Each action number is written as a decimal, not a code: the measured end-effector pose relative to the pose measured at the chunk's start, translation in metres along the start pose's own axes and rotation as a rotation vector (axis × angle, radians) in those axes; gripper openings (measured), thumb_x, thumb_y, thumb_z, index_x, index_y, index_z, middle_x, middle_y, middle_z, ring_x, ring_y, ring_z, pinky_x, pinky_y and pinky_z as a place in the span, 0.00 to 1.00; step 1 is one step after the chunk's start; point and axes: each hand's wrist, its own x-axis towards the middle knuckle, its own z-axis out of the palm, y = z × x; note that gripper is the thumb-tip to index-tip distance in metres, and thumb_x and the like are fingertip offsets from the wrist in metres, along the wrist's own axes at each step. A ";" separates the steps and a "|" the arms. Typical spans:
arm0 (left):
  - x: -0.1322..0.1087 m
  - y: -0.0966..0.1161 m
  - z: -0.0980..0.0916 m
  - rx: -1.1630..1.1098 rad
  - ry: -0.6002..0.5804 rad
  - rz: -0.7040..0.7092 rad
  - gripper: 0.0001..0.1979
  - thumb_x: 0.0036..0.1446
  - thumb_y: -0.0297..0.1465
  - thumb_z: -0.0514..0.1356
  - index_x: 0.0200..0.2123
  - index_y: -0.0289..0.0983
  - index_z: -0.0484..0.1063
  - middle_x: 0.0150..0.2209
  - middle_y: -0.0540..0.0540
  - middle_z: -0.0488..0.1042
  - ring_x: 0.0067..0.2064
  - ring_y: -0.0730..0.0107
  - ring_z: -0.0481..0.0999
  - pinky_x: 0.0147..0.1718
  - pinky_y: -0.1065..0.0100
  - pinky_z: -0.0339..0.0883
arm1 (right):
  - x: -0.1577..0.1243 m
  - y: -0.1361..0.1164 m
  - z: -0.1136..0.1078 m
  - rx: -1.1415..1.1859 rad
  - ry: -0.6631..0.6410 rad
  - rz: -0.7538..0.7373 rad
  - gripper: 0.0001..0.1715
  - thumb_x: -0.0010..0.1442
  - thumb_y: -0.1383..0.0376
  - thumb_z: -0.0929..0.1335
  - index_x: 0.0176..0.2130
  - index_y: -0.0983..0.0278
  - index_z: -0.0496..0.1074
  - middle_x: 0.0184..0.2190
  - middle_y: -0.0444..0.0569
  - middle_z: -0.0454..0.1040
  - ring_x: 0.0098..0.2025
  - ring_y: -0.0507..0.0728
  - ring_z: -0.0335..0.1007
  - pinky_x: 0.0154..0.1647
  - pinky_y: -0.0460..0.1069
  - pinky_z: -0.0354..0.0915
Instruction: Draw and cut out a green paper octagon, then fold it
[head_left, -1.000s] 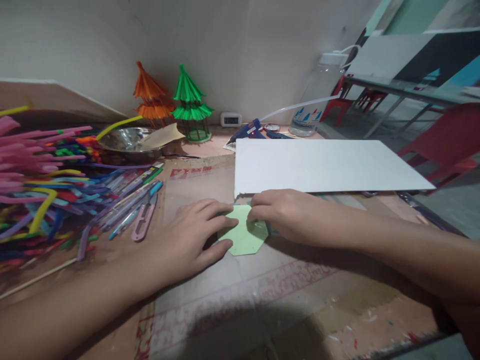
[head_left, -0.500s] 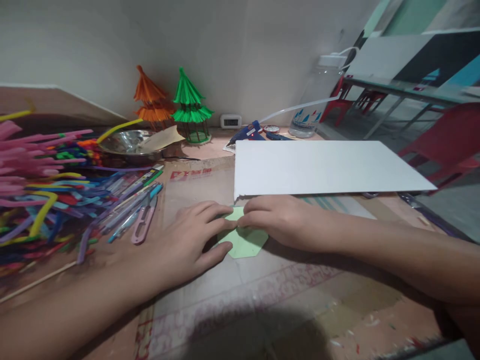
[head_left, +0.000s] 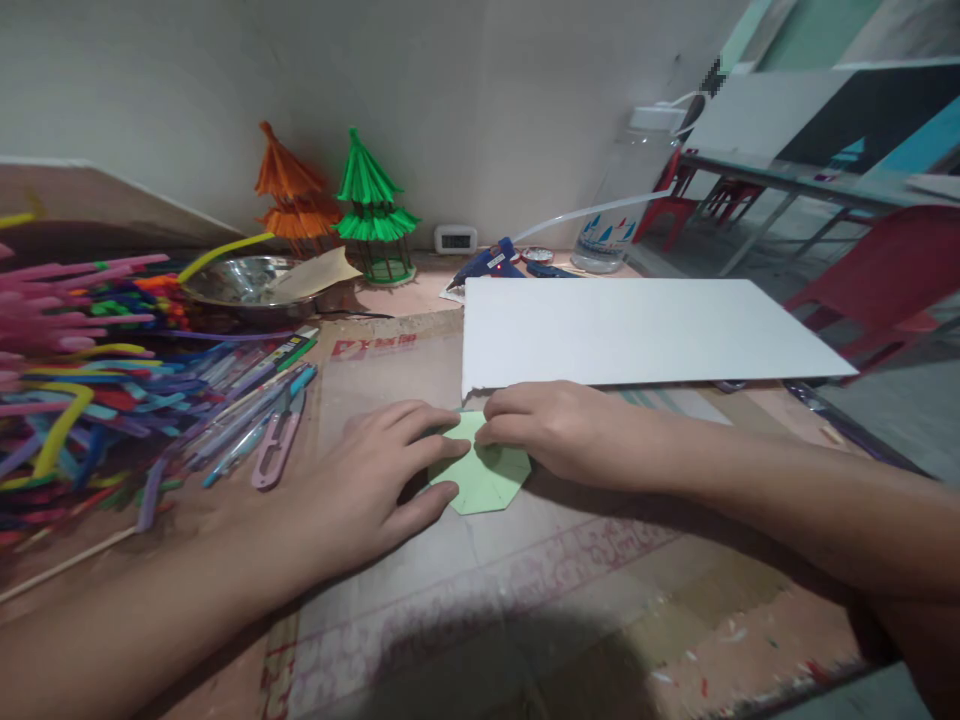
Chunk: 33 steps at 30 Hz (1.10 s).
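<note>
A pale green eight-sided card [head_left: 486, 490] lies flat on a cardboard sheet wrapped in clear plastic [head_left: 420, 600]. Spread over its left edge, my left hand [head_left: 375, 475] is open, with its fingertips and thumb resting on the card. My right hand [head_left: 566, 430] reaches in from the right, fingers bent and pinched together over the card's upper part. Whatever it pinches, if anything, is hidden beneath the fingers. Faint lines run across the card's surface. Just beyond my right hand lies a white board [head_left: 645, 330].
Pipe cleaners [head_left: 67, 400], pens [head_left: 247, 430] and a pink cutter [head_left: 277, 445] lie at left. Behind stand a metal bowl [head_left: 240, 280], orange [head_left: 292, 190] and green [head_left: 375, 200] pagoda models, a small clock [head_left: 455, 239], a blue glue gun [head_left: 487, 260] and a water bottle [head_left: 619, 190].
The view has shifted slightly, so the scene sits a little farther left. Both hands stay at the green card; the left index fingertip shows a little more apart from the right fingers.
</note>
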 end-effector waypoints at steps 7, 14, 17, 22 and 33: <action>-0.001 -0.001 0.000 0.009 -0.008 0.006 0.16 0.70 0.37 0.56 0.57 0.42 0.73 0.61 0.40 0.72 0.62 0.49 0.69 0.58 0.44 0.66 | -0.004 0.007 -0.019 -0.005 -0.145 0.147 0.15 0.60 0.79 0.67 0.43 0.66 0.79 0.36 0.51 0.77 0.36 0.57 0.72 0.36 0.50 0.61; 0.001 0.000 0.000 0.008 -0.005 -0.005 0.15 0.70 0.37 0.56 0.56 0.42 0.74 0.60 0.40 0.73 0.62 0.47 0.69 0.58 0.44 0.66 | -0.004 0.007 -0.012 0.073 -0.089 0.076 0.17 0.63 0.78 0.66 0.47 0.67 0.79 0.41 0.54 0.79 0.41 0.57 0.74 0.41 0.50 0.65; 0.000 0.001 0.000 0.005 -0.009 -0.004 0.15 0.70 0.37 0.56 0.56 0.42 0.74 0.61 0.40 0.72 0.63 0.48 0.69 0.58 0.44 0.66 | -0.006 0.007 -0.019 0.011 -0.160 0.109 0.18 0.59 0.79 0.67 0.45 0.66 0.79 0.39 0.52 0.78 0.37 0.57 0.74 0.38 0.49 0.63; 0.000 0.001 -0.001 0.003 -0.016 -0.013 0.15 0.70 0.37 0.56 0.56 0.42 0.73 0.60 0.39 0.73 0.62 0.49 0.69 0.58 0.45 0.66 | -0.005 0.008 -0.017 0.023 -0.072 0.099 0.16 0.63 0.77 0.66 0.46 0.66 0.78 0.38 0.52 0.78 0.37 0.56 0.73 0.38 0.49 0.63; -0.001 0.001 0.001 -0.013 -0.003 -0.022 0.15 0.69 0.36 0.57 0.56 0.42 0.74 0.61 0.39 0.72 0.62 0.47 0.69 0.59 0.43 0.66 | -0.007 0.011 -0.022 -0.011 -0.127 0.146 0.17 0.59 0.79 0.67 0.45 0.65 0.78 0.37 0.51 0.77 0.35 0.56 0.72 0.35 0.49 0.61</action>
